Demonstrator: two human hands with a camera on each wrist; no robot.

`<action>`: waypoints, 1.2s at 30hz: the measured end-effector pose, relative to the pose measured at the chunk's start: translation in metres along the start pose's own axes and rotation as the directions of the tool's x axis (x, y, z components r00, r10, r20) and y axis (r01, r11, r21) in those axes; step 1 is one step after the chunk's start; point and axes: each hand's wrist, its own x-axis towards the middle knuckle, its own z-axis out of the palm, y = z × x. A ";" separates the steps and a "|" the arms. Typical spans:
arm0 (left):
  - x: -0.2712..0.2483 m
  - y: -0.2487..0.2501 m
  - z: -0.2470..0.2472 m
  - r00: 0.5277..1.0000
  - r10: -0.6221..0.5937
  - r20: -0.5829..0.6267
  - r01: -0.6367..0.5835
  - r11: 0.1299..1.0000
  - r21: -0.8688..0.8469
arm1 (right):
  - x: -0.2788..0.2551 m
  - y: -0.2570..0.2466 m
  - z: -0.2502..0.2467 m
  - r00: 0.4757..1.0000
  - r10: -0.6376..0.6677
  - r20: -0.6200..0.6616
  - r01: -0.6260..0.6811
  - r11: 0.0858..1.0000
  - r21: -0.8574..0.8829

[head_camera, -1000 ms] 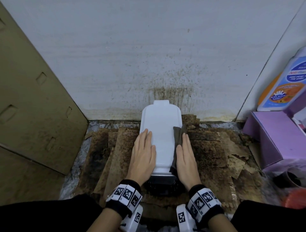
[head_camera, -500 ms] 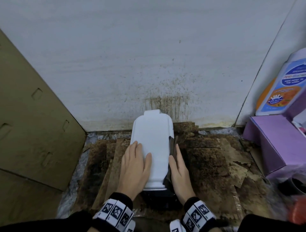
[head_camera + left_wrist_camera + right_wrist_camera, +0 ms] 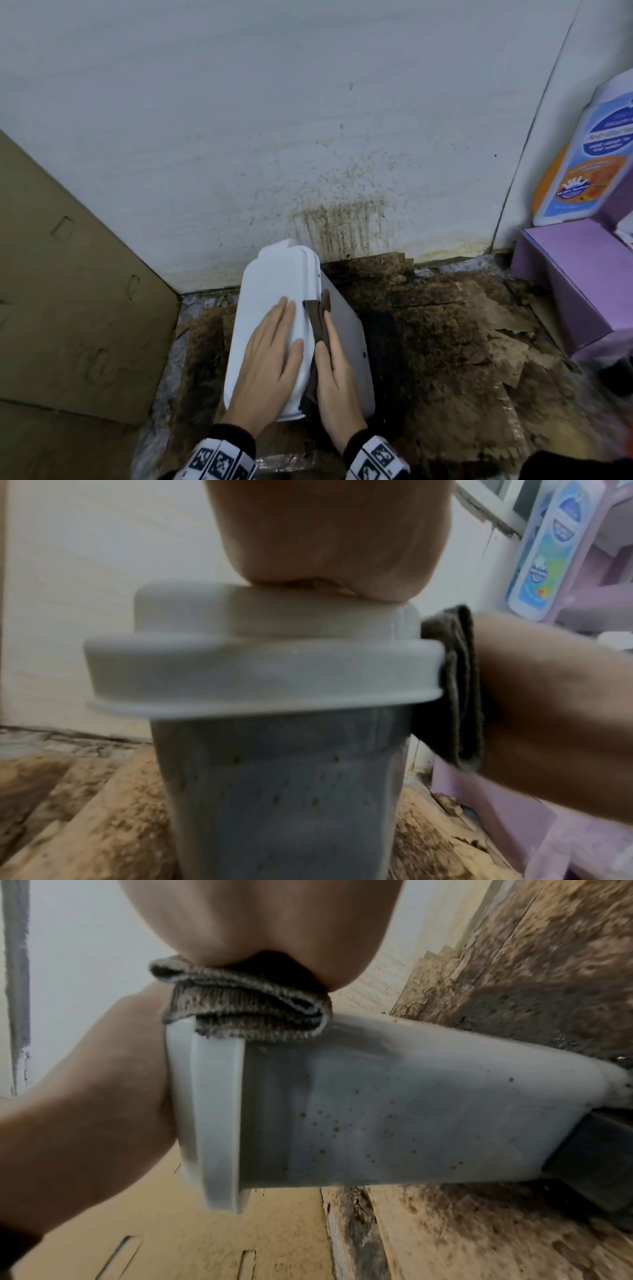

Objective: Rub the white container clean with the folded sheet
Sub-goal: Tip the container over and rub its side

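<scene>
Pressing the folded sheet [image 3: 317,337] flat against the right side wall of the white container [image 3: 274,329] is the step in hand, and it goes best with steady pressure while the other palm keeps the body from sliding. Nearest the person, the left hand [image 3: 270,366] lies on the container's lid with straight fingers, its grip released and holding nothing. Just right of it, the right hand [image 3: 334,373] traps the dark cloth between straight fingers and the wall below the lid's rim; nothing is clenched, the pad is only pushed. The right wrist view shows brown specks across the lower wall near the base, so I judge the strokes should run lower than the rim and onward round the near end. The lid is on, so the contents cannot be told. The container stands on stained cardboard sheets [image 3: 445,342], its far end close to the spattered wall [image 3: 342,222]. Well to the container's right a purple box [image 3: 575,284] is closed, its contents hidden, and beyond it stands a bottle [image 3: 589,157] with a blue and orange label.
</scene>
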 end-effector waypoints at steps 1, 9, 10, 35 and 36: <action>0.001 -0.005 -0.003 1.000 -0.017 -0.013 0.017 1.000 -0.009 | 0.000 0.000 0.002 1.000 0.001 0.012 -0.001 1.000 0.008; 0.010 -0.015 -0.015 0.973 -0.192 -0.131 0.169 0.971 -0.171 | 0.001 0.008 0.020 0.999 0.026 0.033 -0.027 0.999 0.028; 0.011 -0.014 -0.014 0.969 -0.200 -0.143 0.177 0.971 -0.159 | 0.002 0.010 0.021 0.999 0.027 0.032 -0.028 0.999 0.025; 0.010 -0.032 -0.020 0.970 -0.242 -0.001 0.239 0.960 -0.145 | 0.017 0.074 0.008 0.996 -0.037 0.082 0.066 0.919 -0.390; 0.010 -0.033 -0.021 0.970 -0.244 -0.004 0.241 0.959 -0.147 | 0.019 0.085 0.003 0.998 -0.020 0.056 0.041 0.920 -0.391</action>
